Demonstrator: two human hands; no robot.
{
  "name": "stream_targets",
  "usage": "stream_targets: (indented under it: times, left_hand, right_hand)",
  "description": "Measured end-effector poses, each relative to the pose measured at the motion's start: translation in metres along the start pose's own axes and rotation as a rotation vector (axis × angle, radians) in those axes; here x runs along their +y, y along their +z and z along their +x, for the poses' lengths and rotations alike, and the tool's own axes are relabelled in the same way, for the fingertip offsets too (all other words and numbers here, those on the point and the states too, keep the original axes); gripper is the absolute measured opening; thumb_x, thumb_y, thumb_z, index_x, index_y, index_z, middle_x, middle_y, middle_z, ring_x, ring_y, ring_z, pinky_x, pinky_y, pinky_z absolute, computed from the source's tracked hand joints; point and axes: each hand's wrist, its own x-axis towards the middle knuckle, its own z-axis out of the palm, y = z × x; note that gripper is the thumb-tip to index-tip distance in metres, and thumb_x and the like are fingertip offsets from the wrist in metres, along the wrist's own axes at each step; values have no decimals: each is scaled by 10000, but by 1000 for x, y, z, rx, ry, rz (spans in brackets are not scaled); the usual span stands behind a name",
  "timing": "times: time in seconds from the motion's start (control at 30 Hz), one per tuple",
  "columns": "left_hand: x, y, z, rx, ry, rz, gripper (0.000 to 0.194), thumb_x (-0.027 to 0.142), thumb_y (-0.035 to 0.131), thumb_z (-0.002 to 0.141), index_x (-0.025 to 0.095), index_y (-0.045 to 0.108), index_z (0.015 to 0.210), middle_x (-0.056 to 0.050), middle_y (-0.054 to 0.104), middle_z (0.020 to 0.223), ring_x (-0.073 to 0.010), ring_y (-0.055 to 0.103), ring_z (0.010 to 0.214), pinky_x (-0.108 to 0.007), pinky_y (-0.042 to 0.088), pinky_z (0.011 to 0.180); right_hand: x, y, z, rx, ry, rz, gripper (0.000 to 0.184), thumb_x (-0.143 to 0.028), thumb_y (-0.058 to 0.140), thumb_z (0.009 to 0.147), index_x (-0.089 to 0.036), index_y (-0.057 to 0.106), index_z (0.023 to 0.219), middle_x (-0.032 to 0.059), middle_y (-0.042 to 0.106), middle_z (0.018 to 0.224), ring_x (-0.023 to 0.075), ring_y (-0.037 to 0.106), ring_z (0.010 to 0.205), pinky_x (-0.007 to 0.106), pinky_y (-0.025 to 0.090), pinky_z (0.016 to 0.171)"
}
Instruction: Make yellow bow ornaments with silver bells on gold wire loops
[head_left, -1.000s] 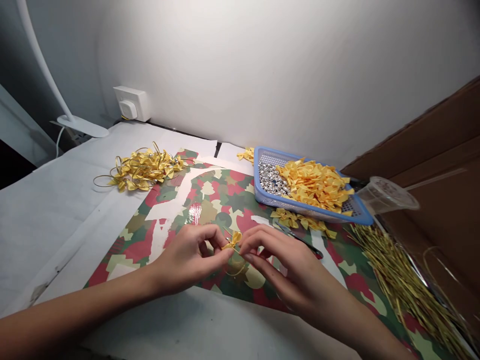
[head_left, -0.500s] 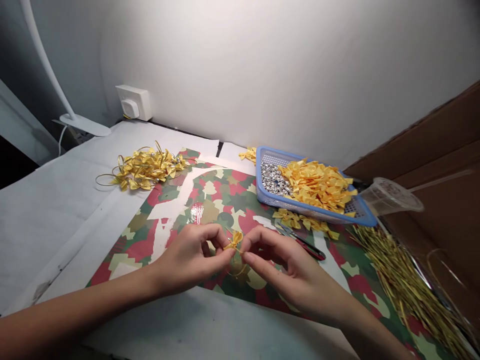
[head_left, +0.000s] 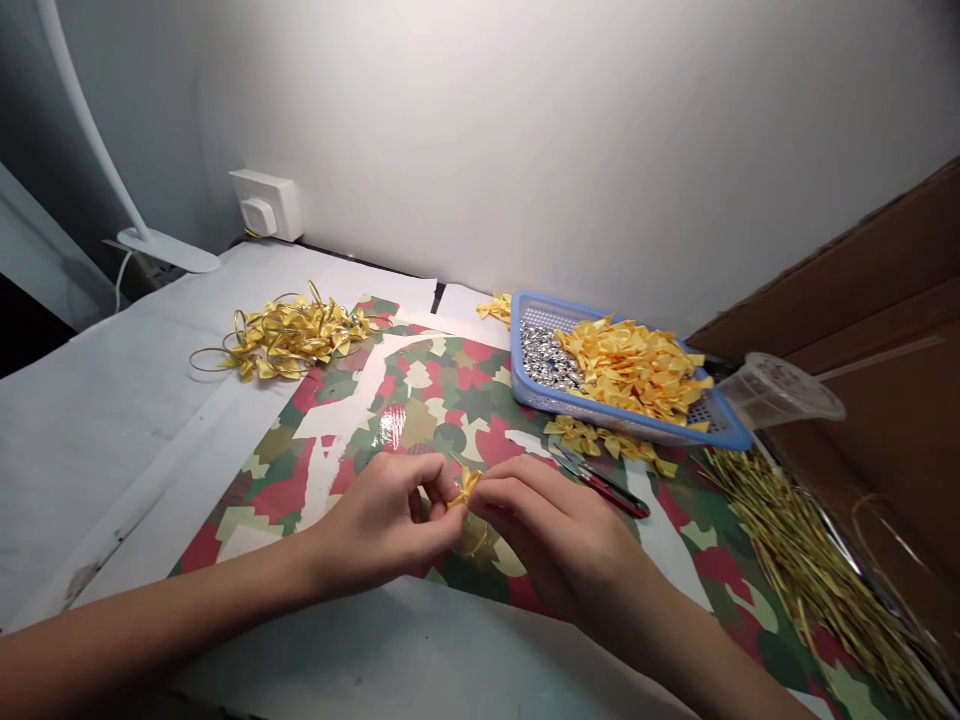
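Between my hands is a small yellow ribbon bow (head_left: pixel 468 482), with a loop of gold cord (head_left: pixel 478 541) hanging below it. My left hand (head_left: pixel 390 508) pinches the bow's left side between thumb and forefinger. My right hand (head_left: pixel 559 525) is closed at the bow's right side, its fingertips together on the bow or cord. The right thumb is mostly hidden behind the fingers, so exactly what it presses on cannot be seen. Both hands are above a patterned red, green and cream sheet (head_left: pixel 476 400).
A blue basket (head_left: pixel 630 425) holds yellow bows (head_left: pixel 637 365) and silver beads (head_left: pixel 551 358). Snippers with red handles (head_left: pixel 611 490) lie before it. Gold cords (head_left: pixel 817 570) are bundled at right, near a clear plastic cup (head_left: pixel 784 388). Looped bows (head_left: pixel 296 335) are piled at left.
My right hand has turned over, its back now facing up and its fingers closer in on the bow. My left hand keeps its pinch almost unmoved.
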Motion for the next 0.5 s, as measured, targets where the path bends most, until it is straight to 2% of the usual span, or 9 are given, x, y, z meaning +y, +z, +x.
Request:
stream_targets:
  times: [0.3, 0.5]
  left_hand:
    - [-1, 2, -1, -34, 28, 22, 156, 150, 509, 742, 194, 434, 612, 54, 512, 529, -91, 484, 460, -205, 355, 438]
    - [2, 1, 0, -10, 40, 31, 153, 145, 507, 731, 189, 446, 598, 56, 497, 520, -82, 456, 462, -190, 344, 431]
  right_hand:
    - [2, 4, 0, 3, 7, -29, 232, -45, 379, 905, -148, 587, 919, 80, 636, 801, 154, 568, 645, 247, 470, 556]
    - [2, 4, 2, 11, 81, 109, 189, -62, 410, 922, -175, 557, 884, 49, 617, 782, 145, 560, 663, 238, 465, 579]
